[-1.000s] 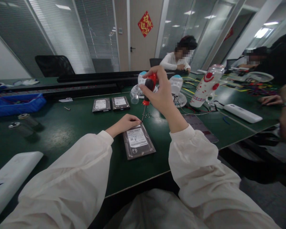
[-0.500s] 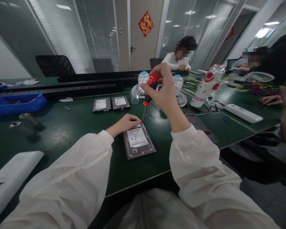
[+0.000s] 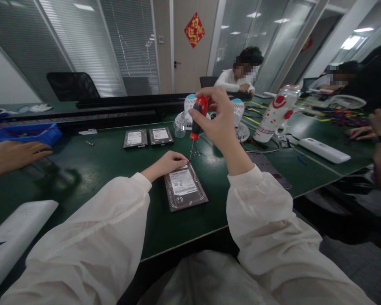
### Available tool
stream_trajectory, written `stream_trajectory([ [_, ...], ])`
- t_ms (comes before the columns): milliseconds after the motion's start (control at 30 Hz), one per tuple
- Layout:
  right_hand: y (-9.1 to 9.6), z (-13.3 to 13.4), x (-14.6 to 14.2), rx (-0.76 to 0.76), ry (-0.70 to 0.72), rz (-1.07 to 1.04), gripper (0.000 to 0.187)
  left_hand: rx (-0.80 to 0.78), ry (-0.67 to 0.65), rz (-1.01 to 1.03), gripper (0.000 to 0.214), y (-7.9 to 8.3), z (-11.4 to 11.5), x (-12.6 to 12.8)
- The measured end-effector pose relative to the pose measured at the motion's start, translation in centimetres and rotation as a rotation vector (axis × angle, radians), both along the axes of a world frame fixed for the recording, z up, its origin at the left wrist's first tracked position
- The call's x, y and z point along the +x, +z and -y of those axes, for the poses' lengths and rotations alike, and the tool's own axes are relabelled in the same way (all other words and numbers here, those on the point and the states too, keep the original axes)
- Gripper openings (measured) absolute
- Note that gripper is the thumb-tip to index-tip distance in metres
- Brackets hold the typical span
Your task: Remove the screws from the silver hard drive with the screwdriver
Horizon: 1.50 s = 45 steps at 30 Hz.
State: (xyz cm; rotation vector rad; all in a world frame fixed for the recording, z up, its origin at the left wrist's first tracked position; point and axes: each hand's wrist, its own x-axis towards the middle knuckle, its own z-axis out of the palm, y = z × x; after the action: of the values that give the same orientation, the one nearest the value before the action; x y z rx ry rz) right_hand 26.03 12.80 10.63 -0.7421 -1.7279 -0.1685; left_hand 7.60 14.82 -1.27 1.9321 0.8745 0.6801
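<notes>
A hard drive point(image 3: 186, 201) lies label up on the green table in front of me. My left hand point(image 3: 168, 164) grips its far left edge, fingers together by the far corner; the fingertips are partly hidden. In my right hand point(image 3: 220, 118) is a red and black screwdriver point(image 3: 196, 123), held nearly upright by the handle. Its thin shaft runs down to the drive's far end, close to my left fingertips. Small loose screws point(image 3: 197, 151) are scattered just beyond the drive. Two more hard drives, one on the left point(image 3: 135, 139) and one on the right point(image 3: 160, 136), lie farther back.
Another person's hand point(image 3: 19, 156) reaches in at left, over metal cans, near a blue tray point(image 3: 40, 134). White fans point(image 3: 190, 103), a clear cup point(image 3: 179, 129) and a patterned bottle point(image 3: 274, 112) stand behind. White power banks lie at left point(image 3: 22, 237) and right point(image 3: 325, 150).
Another person's hand has come in from the left over the metal cans. The screwdriver handle has shifted slightly; both my hands stay nearly in place and the drive has not moved.
</notes>
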Motion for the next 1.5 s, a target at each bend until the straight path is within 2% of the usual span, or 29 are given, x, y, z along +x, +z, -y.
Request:
stream_trajectory([
  [167, -0.11, -0.09, 0.18, -0.009, 0.06, 0.032, 0.026, 0.011, -0.013, 0.003, 0.029, -0.09, -0.11, -0.13],
  [233, -0.16, -0.04, 0.12, -0.011, 0.058, 0.028, 0.022, 0.013, -0.015, 0.004, 0.028, -0.13, -0.19, -0.12],
  [367, -0.2, -0.09, -0.09, -0.021, 0.035, 0.015, 0.026, 0.012, -0.02, 0.009, 0.028, -0.25, -0.33, -0.1],
  [567, -0.25, 0.09, -0.09, -0.053, 0.166, -0.037, 0.027, 0.016, -0.027, 0.013, 0.027, -0.35, -0.38, -0.21],
  [700, -0.09, 0.41, -0.07, -0.017, 0.043, 0.02, 0.017, 0.011, -0.022, 0.016, 0.027, -0.3, -0.36, -0.11],
  [800, 0.0, 0.2, 0.06, 0.003, -0.009, 0.03, 0.027, 0.003, -0.013, 0.02, 0.027, -0.25, -0.26, 0.0],
  [1033, -0.32, -0.15, 0.33, -0.069, 0.115, 0.027, 0.032, -0.011, -0.013, 0.021, 0.027, -0.01, 0.05, -0.01],
  [1233, -0.32, -0.02, 0.08, -0.015, -0.025, 0.021, 0.031, -0.019, -0.01, 0.013, 0.027, 0.19, 0.17, -0.08],
  [1500, -0.3, 0.06, 0.36, -0.043, 0.026, 0.034, 0.031, -0.017, -0.014, 0.001, 0.029, 0.18, 0.12, -0.2],
])
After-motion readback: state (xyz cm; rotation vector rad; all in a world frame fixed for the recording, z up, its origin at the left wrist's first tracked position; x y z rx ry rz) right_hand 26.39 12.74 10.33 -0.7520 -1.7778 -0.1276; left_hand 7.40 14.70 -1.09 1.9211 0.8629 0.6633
